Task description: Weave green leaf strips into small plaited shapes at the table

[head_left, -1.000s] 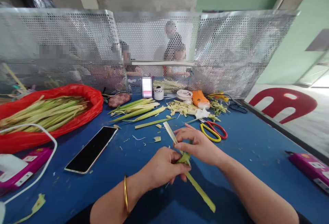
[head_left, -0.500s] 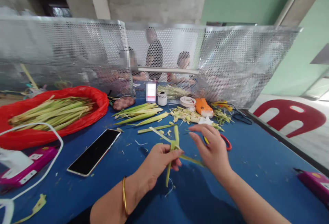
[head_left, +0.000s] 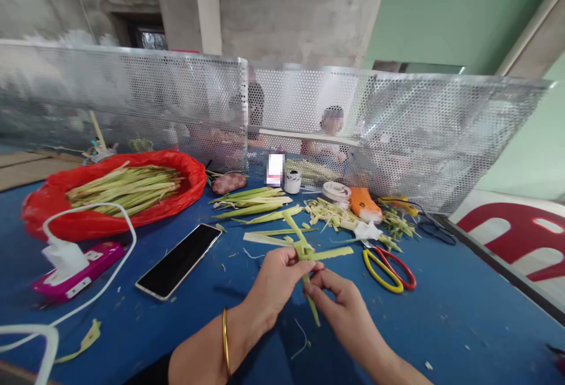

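My left hand [head_left: 282, 276] pinches a cross-shaped piece of folded green leaf strips [head_left: 303, 249] at its middle, above the blue table. Strips stick out from the fold upward, to the left, to the right and down toward me. Close beside it, my right hand [head_left: 338, 299] has thumb and finger closed on the lower strip just under the fold. A gold bangle [head_left: 225, 341] circles my left wrist. Right of my hands lie scissors [head_left: 391, 270] with one yellow and one red handle loop. Behind the fold rest several longer green leaves [head_left: 251, 202].
A red plastic bag [head_left: 194, 188] of leaf strips stands at left. Nearer are a phone [head_left: 179, 261], a magenta power strip [head_left: 99, 255] and a white cable. Leaf scraps [head_left: 326, 211], a tape roll [head_left: 336, 191] and an orange packet [head_left: 364, 202] lie behind. People sit beyond a perforated screen [head_left: 304, 96].
My right hand has moved left and down and closed on the lower strip. The scissors, half covered before, now show. The view has shifted left.
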{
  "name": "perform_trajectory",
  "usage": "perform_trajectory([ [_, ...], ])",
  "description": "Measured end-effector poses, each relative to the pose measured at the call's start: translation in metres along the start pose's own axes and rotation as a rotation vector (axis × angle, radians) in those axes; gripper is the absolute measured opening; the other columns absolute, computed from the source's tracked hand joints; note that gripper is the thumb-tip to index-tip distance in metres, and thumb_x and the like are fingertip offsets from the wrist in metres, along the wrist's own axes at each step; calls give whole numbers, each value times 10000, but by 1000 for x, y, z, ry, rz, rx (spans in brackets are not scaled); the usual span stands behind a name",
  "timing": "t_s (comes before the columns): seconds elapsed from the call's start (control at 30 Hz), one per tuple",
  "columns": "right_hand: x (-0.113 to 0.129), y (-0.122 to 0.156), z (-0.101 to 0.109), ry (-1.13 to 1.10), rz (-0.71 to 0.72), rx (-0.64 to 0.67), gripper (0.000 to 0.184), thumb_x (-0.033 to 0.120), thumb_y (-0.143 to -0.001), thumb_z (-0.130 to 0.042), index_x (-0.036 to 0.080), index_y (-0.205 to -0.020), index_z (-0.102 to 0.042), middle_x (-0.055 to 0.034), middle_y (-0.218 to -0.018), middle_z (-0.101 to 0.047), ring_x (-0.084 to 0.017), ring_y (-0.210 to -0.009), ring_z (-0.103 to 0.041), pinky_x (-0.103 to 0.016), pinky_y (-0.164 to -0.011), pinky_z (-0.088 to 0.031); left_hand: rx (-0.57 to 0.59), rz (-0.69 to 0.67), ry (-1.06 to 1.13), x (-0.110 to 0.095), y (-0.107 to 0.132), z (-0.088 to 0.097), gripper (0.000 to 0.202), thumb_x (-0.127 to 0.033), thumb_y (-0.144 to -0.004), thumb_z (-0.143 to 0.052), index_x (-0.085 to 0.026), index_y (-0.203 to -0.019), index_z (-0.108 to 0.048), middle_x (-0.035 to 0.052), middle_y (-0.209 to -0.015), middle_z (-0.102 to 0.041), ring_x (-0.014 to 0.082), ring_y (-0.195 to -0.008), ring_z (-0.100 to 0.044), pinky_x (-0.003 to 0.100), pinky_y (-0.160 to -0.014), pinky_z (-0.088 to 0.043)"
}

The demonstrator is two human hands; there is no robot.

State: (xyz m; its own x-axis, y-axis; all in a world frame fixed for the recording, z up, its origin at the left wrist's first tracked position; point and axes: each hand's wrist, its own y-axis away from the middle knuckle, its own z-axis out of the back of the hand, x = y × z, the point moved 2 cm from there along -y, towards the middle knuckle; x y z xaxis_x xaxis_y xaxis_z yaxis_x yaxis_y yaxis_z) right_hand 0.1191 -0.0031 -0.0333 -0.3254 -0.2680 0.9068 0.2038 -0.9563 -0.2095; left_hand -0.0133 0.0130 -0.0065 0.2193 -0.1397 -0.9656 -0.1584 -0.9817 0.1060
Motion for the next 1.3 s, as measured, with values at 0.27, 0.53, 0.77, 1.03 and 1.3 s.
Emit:
perform_trajectory([
  [0.27, 24, 10, -3, -161, 24, 318, 303, 353, -850, -532, 178, -603, -512, -28, -656, -583, -147, -634, -509, -264, -614, -404, -83, 70, 79, -10, 3, 5, 275, -337, -673, -762, -126, -824, -671, 87, -757, -723, 200, -777, -674, 282, -715, -506],
  [0.53, 28, -4, 42, 547, 391, -270, 134, 336, -887, -554, 219, -907, -617, -66, -921, -649, -234, -897, -572, -372, -824, -399, 132, 65, -23, -18, 2, 8, 183, -308, -682, -730, -153, -764, -681, -14, -619, -588, 110, -573, -548, 241, -598, -446],
  [0.77, 14, -5, 21, 217, 86, 5, 329, 376, -904, -483, 201, -625, -487, 19, -597, -496, -138, -599, -453, -250, -557, -366, 78, 38, -176, -5, -1, 5, 306, -299, -644, -745, -125, -890, -689, -29, -597, -564, 87, -501, -471, 213, -468, -341],
  [1.03, 21, -10, 40, 1, -92, 143, 283, 356, -795, -590, 176, -579, -565, 27, -533, -522, -123, -552, -457, -253, -559, -343, -14, 39, -71, -6, -8, 12, 230, -285, -635, -744, -108, -774, -698, -18, -566, -556, 61, -470, -438, 199, -451, -323],
  [1.3, 17, -21, 52, -74, -100, 49, 318, 478, -764, -651, 166, -770, -717, -41, -746, -676, -186, -727, -574, -289, -673, -436, 221, 209, -119, -9, -1, 8, 352, -441, -673, -730, -128, -826, -678, -7, -625, -584, 60, -460, -461, 197, -418, -270],
])
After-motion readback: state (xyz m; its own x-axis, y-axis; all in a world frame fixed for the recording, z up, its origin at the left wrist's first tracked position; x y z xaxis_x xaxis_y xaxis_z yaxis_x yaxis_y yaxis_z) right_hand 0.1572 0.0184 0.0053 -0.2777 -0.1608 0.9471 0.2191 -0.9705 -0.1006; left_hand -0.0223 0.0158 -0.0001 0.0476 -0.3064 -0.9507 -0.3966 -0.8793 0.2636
